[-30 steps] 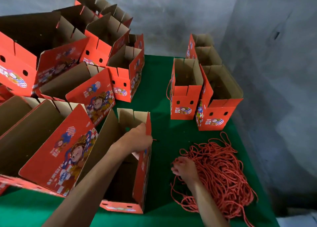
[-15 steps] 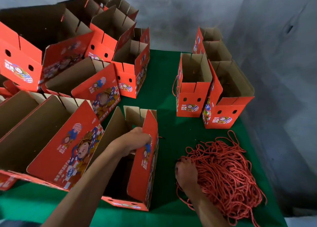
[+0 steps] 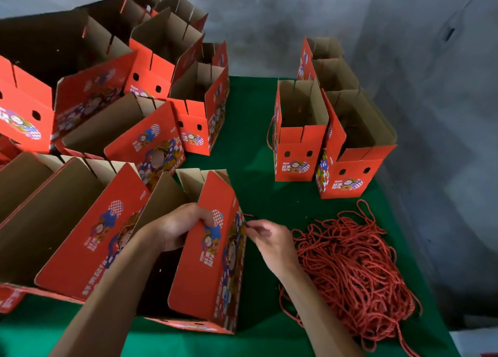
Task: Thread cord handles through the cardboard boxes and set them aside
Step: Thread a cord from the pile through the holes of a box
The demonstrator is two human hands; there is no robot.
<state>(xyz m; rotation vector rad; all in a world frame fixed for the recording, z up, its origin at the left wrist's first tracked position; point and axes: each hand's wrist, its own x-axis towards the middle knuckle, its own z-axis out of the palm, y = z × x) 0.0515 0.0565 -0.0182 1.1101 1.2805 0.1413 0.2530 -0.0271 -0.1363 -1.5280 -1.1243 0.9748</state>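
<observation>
Your left hand [image 3: 179,226] grips the box [image 3: 208,251] wall, bracing it, so your right hand [image 3: 269,242] can pinch a cord [image 3: 249,216] end against its side.

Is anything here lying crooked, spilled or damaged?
No damage shows. The boxes at the left lean on each other at mixed angles, while the boxes at the right stand upright. The red cord lies in a loose tangle.
</observation>
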